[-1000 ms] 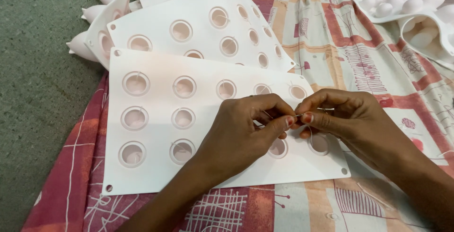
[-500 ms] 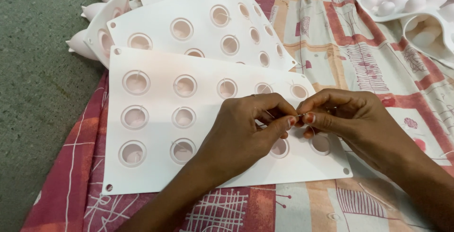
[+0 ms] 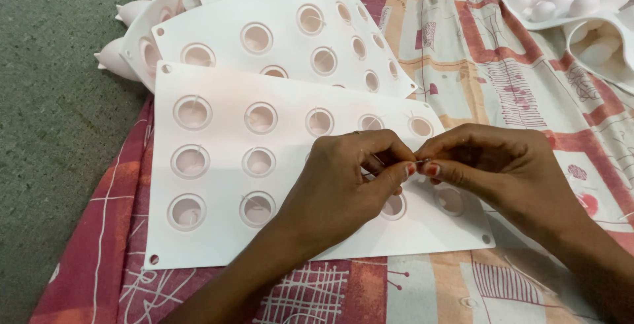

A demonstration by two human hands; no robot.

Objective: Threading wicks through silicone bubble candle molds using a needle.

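Thin needle (image 3: 422, 161) pinched between both hands above white mould sheet (image 3: 218, 231).

Held at fingertip junction over sheet's right half; left hand (image 3: 343, 185) and right hand (image 3: 502, 169) fingers pressed together on it. Second mould sheet (image 3: 277, 7) behind, patterned cloth (image 3: 475, 60) beneath.
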